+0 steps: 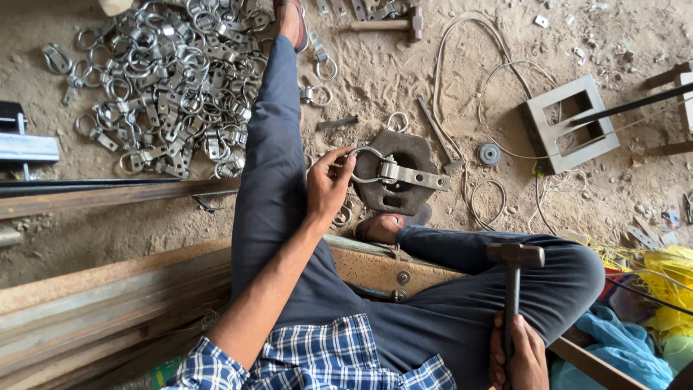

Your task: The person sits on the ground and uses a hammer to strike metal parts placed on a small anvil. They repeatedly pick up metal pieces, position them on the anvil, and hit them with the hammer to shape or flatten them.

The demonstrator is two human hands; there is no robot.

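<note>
A worker sits on a dirt floor (404,79) with a dark iron block (404,155) as the fixed point of the scene. Far to the left of the block lies a heap of finished ring-and-strap clasps (166,87), with long steel bars (94,195) running below the heap. Just left of the block, the left hand (328,184) reaches forward on an outstretched bare forearm from a blue checked sleeve, palm turned inward; its grip is closed lightly, thumb and fingertips pinching the ring end of a metal clasp (393,172). The clasp lies flat on top of the block, its ring at the fingertips and its strap pointing away to the right. Below the block, a bare foot (382,227) rests beside its edge. Right of the block and nearer the body, the right hand (520,354) is drawn back at the knee, its grip wrapped fully round the handle of a hammer (514,278), head raised, well apart from the clasp. Farther right of the block stands a square metal frame (570,126) among loose wire.
</note>
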